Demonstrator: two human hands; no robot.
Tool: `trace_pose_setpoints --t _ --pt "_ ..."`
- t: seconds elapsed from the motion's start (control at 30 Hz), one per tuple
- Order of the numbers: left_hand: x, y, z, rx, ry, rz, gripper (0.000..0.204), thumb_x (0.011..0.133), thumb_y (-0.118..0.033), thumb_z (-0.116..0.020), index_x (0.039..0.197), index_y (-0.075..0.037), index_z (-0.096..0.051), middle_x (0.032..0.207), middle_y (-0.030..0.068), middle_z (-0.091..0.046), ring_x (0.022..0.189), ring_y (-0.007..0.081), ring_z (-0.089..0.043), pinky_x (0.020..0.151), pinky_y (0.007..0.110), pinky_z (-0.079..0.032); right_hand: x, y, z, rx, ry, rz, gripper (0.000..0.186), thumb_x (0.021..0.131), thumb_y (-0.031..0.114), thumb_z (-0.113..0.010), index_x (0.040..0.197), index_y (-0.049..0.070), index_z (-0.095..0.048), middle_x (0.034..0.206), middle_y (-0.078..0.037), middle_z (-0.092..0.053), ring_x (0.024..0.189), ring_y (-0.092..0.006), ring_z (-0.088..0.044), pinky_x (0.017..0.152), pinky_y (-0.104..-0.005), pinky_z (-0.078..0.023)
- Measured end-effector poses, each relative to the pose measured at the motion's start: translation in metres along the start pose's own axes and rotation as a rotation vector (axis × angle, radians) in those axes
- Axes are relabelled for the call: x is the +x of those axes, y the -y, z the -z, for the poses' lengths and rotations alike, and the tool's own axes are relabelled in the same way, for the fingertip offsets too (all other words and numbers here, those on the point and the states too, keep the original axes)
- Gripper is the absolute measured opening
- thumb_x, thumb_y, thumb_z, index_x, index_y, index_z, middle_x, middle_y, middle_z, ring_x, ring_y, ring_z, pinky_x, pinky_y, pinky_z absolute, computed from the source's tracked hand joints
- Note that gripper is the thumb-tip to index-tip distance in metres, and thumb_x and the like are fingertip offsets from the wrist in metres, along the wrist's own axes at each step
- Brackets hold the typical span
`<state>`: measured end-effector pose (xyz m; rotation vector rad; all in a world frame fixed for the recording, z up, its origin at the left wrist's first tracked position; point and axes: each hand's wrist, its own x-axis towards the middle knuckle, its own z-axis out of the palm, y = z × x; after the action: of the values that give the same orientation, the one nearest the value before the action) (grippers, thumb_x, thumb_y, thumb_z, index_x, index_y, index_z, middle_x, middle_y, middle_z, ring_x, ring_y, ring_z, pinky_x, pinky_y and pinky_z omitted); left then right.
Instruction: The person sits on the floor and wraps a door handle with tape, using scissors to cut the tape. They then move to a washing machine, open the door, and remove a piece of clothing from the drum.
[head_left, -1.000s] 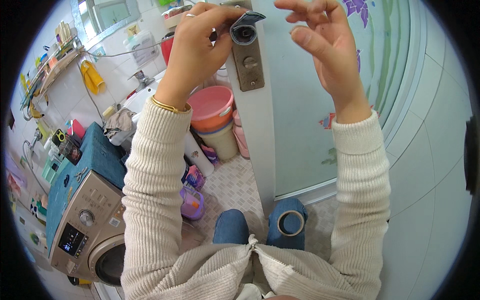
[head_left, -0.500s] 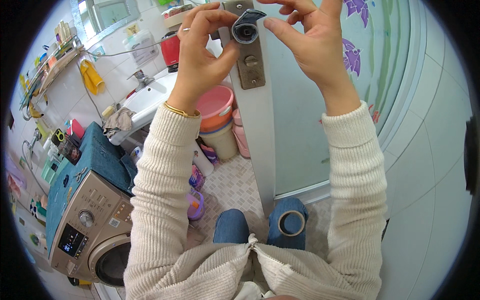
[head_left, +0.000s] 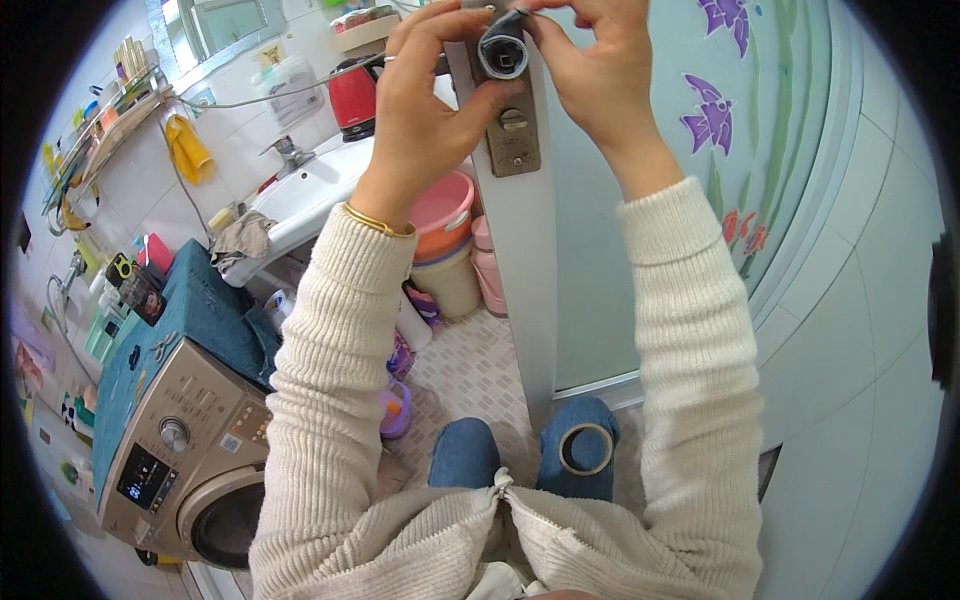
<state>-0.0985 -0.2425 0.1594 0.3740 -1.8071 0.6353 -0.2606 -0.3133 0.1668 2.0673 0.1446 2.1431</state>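
Note:
A round door handle (head_left: 505,58), wrapped in a dark grey strip, stands out from the worn metal lock plate (head_left: 515,150) on the door's edge at the top. My left hand (head_left: 430,85) curls round the handle from the left, thumb under it and fingers along its upper side. From the right, my right hand (head_left: 600,75) pinches the loose end of the dark strip (head_left: 516,17) between thumb and finger, just above the handle. The other right fingers are partly cut off by the picture's top edge. A roll of tape (head_left: 585,449) rests on my right knee.
Left of the door are a white sink (head_left: 315,185), a red kettle (head_left: 352,100), stacked buckets (head_left: 445,255) and a washing machine (head_left: 185,450) under a teal cloth. A frosted panel with purple fish (head_left: 710,115) stands on the right, beside a tiled wall (head_left: 850,330).
My right hand has come left and its fingertips have met at the strip's end, which stuck out free before. My left hand has closed in on the handle. The view has shifted slightly.

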Motion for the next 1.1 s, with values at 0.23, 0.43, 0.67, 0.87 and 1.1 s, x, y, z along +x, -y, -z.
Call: trace_pose_setpoints --t 0.23,0.43,0.67,0.87,1.1 --pt "0.003 -0.006 0.007 0.211 0.003 -0.114 0.042 0.061 0.002 -0.077 0.101 -0.002 -0.064 0.098 0.0111 -0.061 0.111 0.0336 -0.054 0.095 0.042 -0.043 -0.038 0.04 -0.012 0.063 -0.207 -0.305 0.076 0.079 -0.012 -0.059 0.144 0.003 -0.023 0.088 -0.004 -0.067 0.088 -0.0101 -0.061 0.091 -0.0278 -0.042" --pt "0.01 -0.001 0.006 0.178 0.067 -0.098 0.041 0.061 0.002 -0.076 0.1 -0.002 -0.065 0.093 0.0101 -0.058 0.103 0.0318 -0.055 0.092 0.042 -0.043 -0.049 0.042 -0.03 0.165 -0.389 -0.403 0.074 0.079 -0.011 -0.06 0.143 0.001 -0.024 0.091 -0.006 -0.068 0.086 -0.0098 -0.06 0.093 -0.028 -0.038" --pt "0.01 -0.003 0.011 0.264 0.144 -0.101 0.043 0.068 -0.006 -0.08 0.109 -0.01 -0.068 0.101 0.0023 -0.062 0.116 0.026 -0.051 0.101 0.038 -0.037 -0.061 0.066 -0.023 0.099 -0.307 -0.408 0.063 0.083 0.004 -0.06 0.137 -0.004 -0.031 0.119 -0.008 -0.062 0.08 -0.0108 -0.042 0.082 -0.0216 -0.04" --pt "0.01 -0.015 0.011 0.315 0.099 -0.102 0.041 0.065 -0.007 -0.081 0.104 -0.007 -0.069 0.096 0.0058 -0.063 0.105 0.0276 -0.055 0.093 0.038 -0.042 -0.078 0.088 -0.025 0.482 -0.262 -0.464 0.083 0.081 0.0 -0.049 0.148 -0.001 -0.001 0.131 -0.013 -0.057 0.083 -0.0111 -0.041 0.085 -0.0237 -0.041" --pt "0.007 -0.023 0.003 0.401 -0.035 -0.19 0.04 0.064 -0.008 -0.082 0.102 -0.005 -0.069 0.095 0.0076 -0.064 0.098 0.0253 -0.058 0.086 0.035 -0.046 -0.077 0.087 -0.012 0.626 -0.252 -0.532 0.078 0.08 -0.002 -0.046 0.147 0.008 -0.009 0.133 -0.016 -0.056 0.085 -0.0126 -0.042 0.084 -0.0261 -0.041"
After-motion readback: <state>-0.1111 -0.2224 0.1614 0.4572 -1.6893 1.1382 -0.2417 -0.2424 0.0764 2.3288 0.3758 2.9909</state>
